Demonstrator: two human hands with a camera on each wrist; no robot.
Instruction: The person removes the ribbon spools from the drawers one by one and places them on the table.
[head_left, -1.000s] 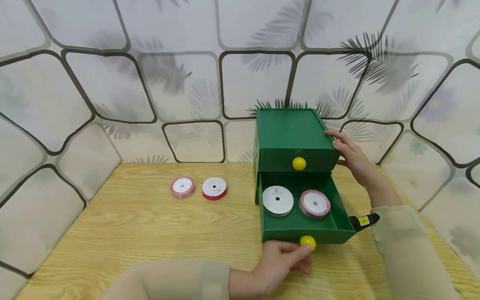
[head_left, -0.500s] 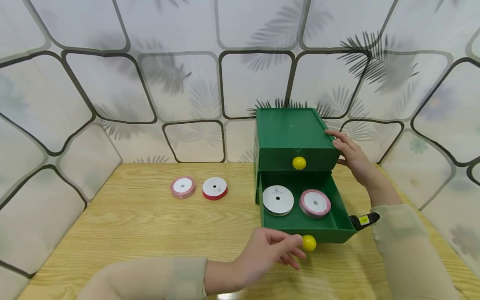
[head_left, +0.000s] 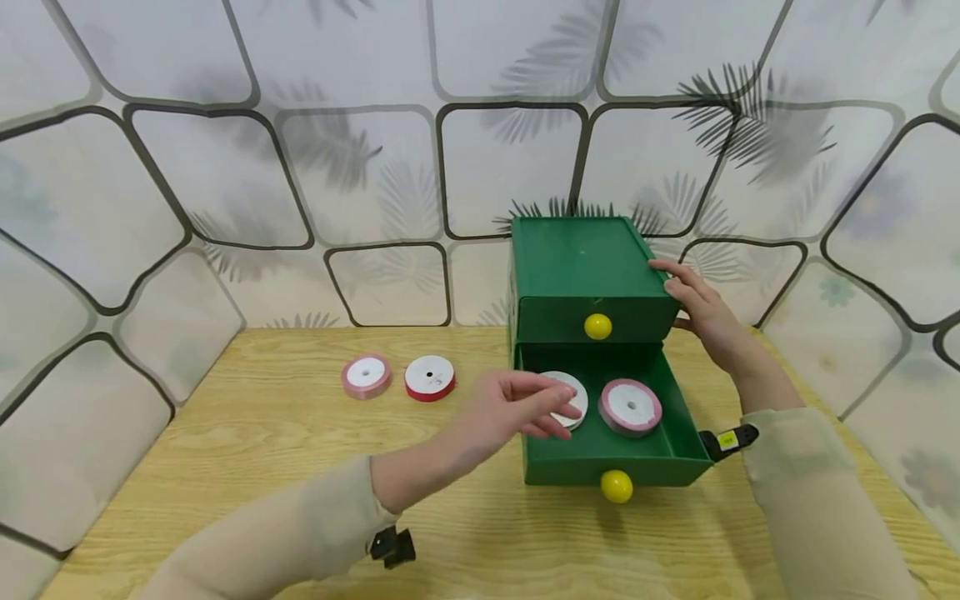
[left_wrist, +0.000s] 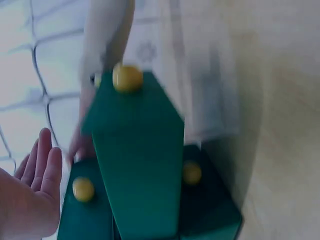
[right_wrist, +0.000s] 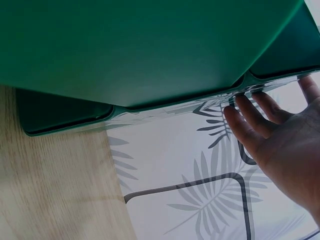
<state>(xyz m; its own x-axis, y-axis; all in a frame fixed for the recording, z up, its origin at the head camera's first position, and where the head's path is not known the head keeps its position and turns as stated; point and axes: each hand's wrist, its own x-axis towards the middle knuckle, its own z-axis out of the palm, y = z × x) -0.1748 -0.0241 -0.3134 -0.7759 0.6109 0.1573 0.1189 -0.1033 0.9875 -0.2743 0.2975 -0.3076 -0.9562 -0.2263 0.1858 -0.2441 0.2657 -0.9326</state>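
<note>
Two spools (head_left: 429, 379) on table (head_left: 300, 475), centre-left; drawer (head_left: 562, 472), lower right, holds pink spool (head_left: 631, 407) and white spool (head_left: 567, 377), latter part-blocked by left hand (head_left: 513, 410), fingers loosely extended; right hand (head_left: 708, 318), fingers spread, touches cabinet (head_left: 581, 257).

Beige sleeves (head_left: 813, 492) are worn with a black, yellow-labelled wrist device (head_left: 727, 442).

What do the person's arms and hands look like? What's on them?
The pale beige cloth left sleeve and matching right sleeve stop short of the bare, gloveless left hand and right hand. A small, black, blocky gadget shows by the left sleeve; another black gadget with a yellow label shows by the right.
</note>
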